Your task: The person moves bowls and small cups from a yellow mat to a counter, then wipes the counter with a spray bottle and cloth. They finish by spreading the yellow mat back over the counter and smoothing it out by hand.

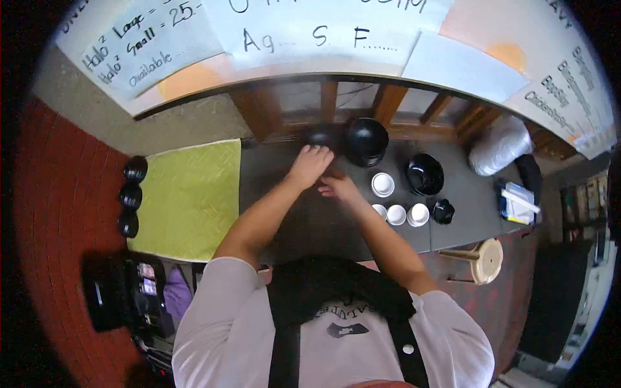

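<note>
We see the left hand (310, 165) reaching forward over the dark counter (304, 220), knuckles up, fingers curled down toward a small black bowl (321, 136) at the counter's far edge; it sits at the bowl's near rim, but we cannot tell whether the fingers actually grip it; the right hand (337, 185) lies just beside and below the left, low over the counter, fingers drawn together pointing toward the left hand; what it pinches, if anything, we cannot tell.

Just right of the small bowl stands a bigger black bowl (366, 140), tilted or domed, touching or nearly touching it; further right a white cup (382, 184) stands alone; below it a row of three white cups (400, 214) close together; a wide black bowl (425, 174) sits right of the single cup, opening up; a small black lid (443, 211) lies at the end of the cup row.

Left of the counter we note a green mat (187, 197); three black bowls (131, 196) lined along its left side; a white plastic bag (499, 145) at the far right; a beige stool (485, 260) below the counter's right end; paper signs (323, 29) with handwriting hang above.
</note>
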Tool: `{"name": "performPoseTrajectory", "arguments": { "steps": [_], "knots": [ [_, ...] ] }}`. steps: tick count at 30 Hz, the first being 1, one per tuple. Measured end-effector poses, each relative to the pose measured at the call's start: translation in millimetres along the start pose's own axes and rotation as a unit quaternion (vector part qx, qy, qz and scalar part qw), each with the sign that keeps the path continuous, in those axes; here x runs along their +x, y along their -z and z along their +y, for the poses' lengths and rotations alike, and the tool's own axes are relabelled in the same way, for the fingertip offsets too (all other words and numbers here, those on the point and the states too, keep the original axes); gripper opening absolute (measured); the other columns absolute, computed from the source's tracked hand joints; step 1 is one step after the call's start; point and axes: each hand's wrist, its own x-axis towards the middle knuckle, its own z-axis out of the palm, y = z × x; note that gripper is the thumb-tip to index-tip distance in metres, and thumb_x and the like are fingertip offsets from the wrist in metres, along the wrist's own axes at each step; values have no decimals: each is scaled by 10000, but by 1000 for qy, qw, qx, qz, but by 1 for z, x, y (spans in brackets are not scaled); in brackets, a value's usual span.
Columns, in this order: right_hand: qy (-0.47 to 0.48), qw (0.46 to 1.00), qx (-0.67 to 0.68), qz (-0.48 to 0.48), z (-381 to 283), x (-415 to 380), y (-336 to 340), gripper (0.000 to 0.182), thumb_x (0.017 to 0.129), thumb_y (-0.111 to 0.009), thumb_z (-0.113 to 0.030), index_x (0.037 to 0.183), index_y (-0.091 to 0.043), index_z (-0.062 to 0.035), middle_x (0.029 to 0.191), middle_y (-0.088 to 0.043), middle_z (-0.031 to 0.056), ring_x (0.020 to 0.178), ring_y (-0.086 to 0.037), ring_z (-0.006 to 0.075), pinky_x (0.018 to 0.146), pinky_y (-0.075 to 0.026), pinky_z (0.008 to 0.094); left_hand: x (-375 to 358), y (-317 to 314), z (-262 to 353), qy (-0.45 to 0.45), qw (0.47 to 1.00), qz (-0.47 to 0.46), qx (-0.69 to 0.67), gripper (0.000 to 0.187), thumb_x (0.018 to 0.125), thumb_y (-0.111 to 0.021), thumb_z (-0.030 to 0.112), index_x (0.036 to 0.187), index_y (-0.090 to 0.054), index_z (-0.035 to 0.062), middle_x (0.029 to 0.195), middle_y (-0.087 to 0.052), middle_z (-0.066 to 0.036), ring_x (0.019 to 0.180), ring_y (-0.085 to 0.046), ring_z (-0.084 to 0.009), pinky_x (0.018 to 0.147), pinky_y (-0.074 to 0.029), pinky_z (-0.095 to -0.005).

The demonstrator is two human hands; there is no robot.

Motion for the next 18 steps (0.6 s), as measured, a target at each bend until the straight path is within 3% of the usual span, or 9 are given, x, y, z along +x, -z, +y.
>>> {"name": "performPoseTrajectory", "arguments": {
  "steps": [2,4,6,8,10,12,14,16,18],
  "knots": [
    [-36,999,33,7,12,-2,11,589,890,-608,-153,1415,-377,-21,1061,-631,93,779,-664,194,682,-556,315,-3,-3,7,11,1000,-15,25,313,839,-511,124,1147,-553,92,1102,-566,-85,1070,-544,-257,988,-387,-428],
    [-8,1000,-1,5,21,-7,18,530,883,-632,-149,1366,-456,-22,1089,-636,91,854,-660,197,728,-537,312,-10,-6,10,19,998,60,-9,318,840,-524,144,1153,-555,100,1099,-568,-72,1059,-537,-249,1016,-365,-495],
    [7,1000,-21,2,18,-17,11,464,878,-646,-162,1306,-528,-25,1112,-644,69,888,-646,188,746,-512,295,-10,2,15,38,999,-12,3,344,858,-514,168,1198,-554,128,1189,-564,-87,1178,-498,-269,1079,-293,-573],
    [-10,1000,-4,-27,28,-14,7,450,876,-652,-188,1293,-549,-52,1137,-633,34,894,-625,181,743,-495,302,-27,-6,18,61,996,59,24,479,856,-560,234,1325,-494,162,1360,-484,-127,1335,-387,-304,1121,-210,-616],
    [2,998,-39,-56,38,-7,1,446,872,-655,-190,1293,-555,-80,1141,-629,17,924,-604,174,750,-487,323,-45,4,21,109,991,50,-64,653,822,-633,288,1424,-399,190,1484,-350,-157,1419,-264,-342,1131,-183,-615],
    [1,993,-79,-88,40,1,-10,442,872,-653,-182,1293,-557,-90,1134,-631,15,947,-596,170,762,-484,337,-73,7,26,180,977,99,-56,795,763,-712,302,1457,-344,186,1506,-301,-171,1421,-245,-364,1131,-189,-610],
    [34,989,-112,-86,41,13,-20,413,875,-640,-107,1282,-575,-74,1178,-603,64,984,-591,186,805,-510,327,-114,47,41,258,956,77,-118,745,759,-721,224,1420,-384,164,1485,-323,-183,1405,-261,-385,1136,-214,-573],
    [56,992,-86,-72,45,24,-31,463,877,-597,-104,1332,-517,-70,1283,-543,61,1122,-549,209,907,-448,392,-160,51,56,335,914,174,-147,642,761,-694,131,1353,-444,133,1455,-350,-194,1367,-314,-405,1120,-283,-517],
    [182,940,-250,-142,66,60,-7,518,885,-565,-92,1385,-444,-33,1363,-474,101,1222,-503,247,969,-422,426,-224,69,76,375,889,187,-185,563,768,-670,101,1296,-475,114,1429,-375,-187,1322,-370,-399,1084,-337,-486]
  ]
}}
